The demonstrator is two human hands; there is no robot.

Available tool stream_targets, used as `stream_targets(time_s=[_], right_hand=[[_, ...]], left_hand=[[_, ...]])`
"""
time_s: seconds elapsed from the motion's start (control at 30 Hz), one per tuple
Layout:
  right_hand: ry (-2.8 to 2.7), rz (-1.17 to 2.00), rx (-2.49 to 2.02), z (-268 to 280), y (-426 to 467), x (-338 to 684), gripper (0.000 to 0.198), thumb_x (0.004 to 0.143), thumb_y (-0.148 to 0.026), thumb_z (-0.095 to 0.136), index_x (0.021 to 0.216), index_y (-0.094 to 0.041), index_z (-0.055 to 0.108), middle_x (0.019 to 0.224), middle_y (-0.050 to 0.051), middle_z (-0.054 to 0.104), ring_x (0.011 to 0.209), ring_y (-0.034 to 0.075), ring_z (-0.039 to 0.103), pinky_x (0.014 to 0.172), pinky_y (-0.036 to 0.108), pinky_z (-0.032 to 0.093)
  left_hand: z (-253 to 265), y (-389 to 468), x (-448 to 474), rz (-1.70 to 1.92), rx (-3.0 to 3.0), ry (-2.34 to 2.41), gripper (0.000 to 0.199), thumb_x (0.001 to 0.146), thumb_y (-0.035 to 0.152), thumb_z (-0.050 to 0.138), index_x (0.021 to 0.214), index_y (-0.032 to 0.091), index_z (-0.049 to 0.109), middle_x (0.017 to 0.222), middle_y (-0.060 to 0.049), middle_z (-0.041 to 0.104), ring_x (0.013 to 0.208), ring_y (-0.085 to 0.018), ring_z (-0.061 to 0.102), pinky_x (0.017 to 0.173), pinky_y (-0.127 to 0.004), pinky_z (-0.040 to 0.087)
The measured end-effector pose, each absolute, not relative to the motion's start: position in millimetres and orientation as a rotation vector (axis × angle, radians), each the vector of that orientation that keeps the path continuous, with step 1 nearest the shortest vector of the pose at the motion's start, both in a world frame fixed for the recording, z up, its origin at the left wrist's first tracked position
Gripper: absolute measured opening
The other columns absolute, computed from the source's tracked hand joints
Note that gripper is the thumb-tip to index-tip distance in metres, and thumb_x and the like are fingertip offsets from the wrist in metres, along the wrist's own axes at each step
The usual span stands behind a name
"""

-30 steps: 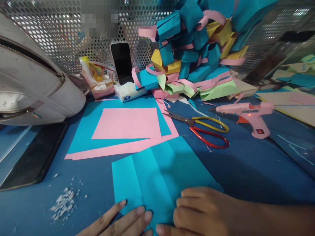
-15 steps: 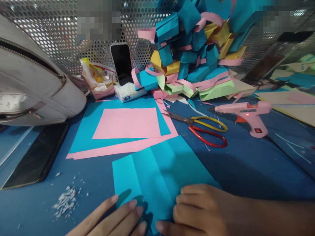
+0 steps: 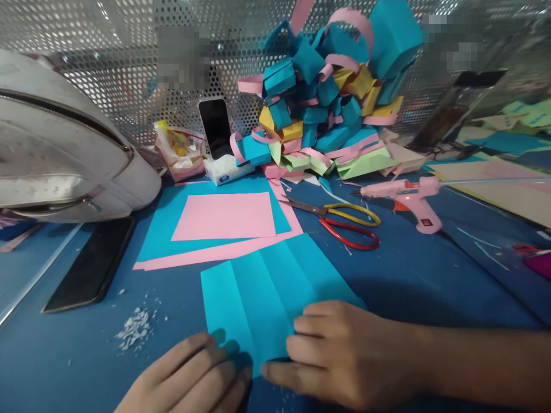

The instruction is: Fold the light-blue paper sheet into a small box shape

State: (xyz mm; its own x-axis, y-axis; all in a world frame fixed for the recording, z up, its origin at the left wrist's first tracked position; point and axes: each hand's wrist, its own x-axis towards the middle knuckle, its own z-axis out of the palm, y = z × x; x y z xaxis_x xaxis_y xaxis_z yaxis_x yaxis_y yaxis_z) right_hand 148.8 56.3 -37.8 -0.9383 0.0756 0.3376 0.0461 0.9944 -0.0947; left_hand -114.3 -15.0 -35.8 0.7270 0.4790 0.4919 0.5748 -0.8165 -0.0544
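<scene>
Fingers (image 3: 215, 367) of the left hand (image 3: 185, 378) are bent & close together by the near-left corner of a turquoise-blue rectangular paper sheet w/ long creases (image 3: 258, 281); can't tell if they pinch it. The right hand (image 3: 336, 350) has its fingers curled over the near-right part, thumb stretched along the near edge; pinch or just press, can't tell either. The sheet's lying on the desk (image 3: 413, 275), right in front of the person. Prob. v. light, fairly stiff for paper, but it'd bend easily at the creases & crumple if squeezed. Best hold IMO: edges or corners, fingertips flat, b/c it could slide.

Desk's dark blue & smooth-looking, w/ a small pile of white flaky bits (image 3: 135, 328) on the left. Beyond the sheet: a pale pink rectangular paper (image 3: 226, 217), metal scissors w/ red & yellow handles (image 3: 321, 211), and a pink plastic glue gun (image 3: 422, 192), red light on. At the back, a tall heap of folded multicoloured paper (image 3: 318, 109) before a perforated grey metal panel (image 3: 129, 40).
</scene>
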Motion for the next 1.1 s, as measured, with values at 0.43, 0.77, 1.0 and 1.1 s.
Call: stream_targets(time_s=[0.43,0.77,1.0,1.1], right_hand=[[-2.845,0.037,-0.050,-36,52,150,0.021,0.097,-0.021,0.052,0.117,-0.016,0.060,0.077,-0.001,0.057,0.062,0.014,0.042,0.050,0.032,0.023],[-2.899,0.090,-0.043,-36,52,151,0.025,0.097,-0.021,0.050,0.121,-0.015,0.055,0.081,0.000,0.059,0.065,0.016,0.045,0.052,0.032,0.023],[-2.875,0.116,-0.059,-36,52,149,0.022,0.100,-0.022,0.045,0.118,-0.016,0.057,0.079,0.000,0.059,0.064,0.015,0.045,0.052,0.032,0.024],[-2.873,0.104,-0.075,-37,51,149,0.023,0.102,-0.021,0.043,0.118,-0.016,0.058,0.079,0.000,0.059,0.064,0.014,0.045,0.052,0.032,0.024]], left_hand=[[-28,-4,-102,-0.846,-3.069,-1.432,0.016,0.098,0.017,0.045,0.090,0.021,0.058,0.083,0.000,0.064,0.074,-0.013,0.061,0.066,-0.023,0.049],[-33,3,-98,-0.857,-2.963,-1.670,0.021,0.090,0.020,0.061,0.109,0.023,0.056,0.090,0.000,0.063,0.079,-0.015,0.063,0.068,-0.026,0.053],[-29,3,-101,-0.632,-2.764,-1.227,0.016,0.095,0.027,0.054,0.086,0.018,0.063,0.097,-0.006,0.064,0.086,-0.021,0.059,0.074,-0.037,0.052],[-32,-8,-106,-0.620,-2.771,-1.031,0.019,0.098,0.023,0.050,0.100,0.014,0.067,0.097,-0.006,0.070,0.093,-0.020,0.064,0.092,-0.041,0.051]])
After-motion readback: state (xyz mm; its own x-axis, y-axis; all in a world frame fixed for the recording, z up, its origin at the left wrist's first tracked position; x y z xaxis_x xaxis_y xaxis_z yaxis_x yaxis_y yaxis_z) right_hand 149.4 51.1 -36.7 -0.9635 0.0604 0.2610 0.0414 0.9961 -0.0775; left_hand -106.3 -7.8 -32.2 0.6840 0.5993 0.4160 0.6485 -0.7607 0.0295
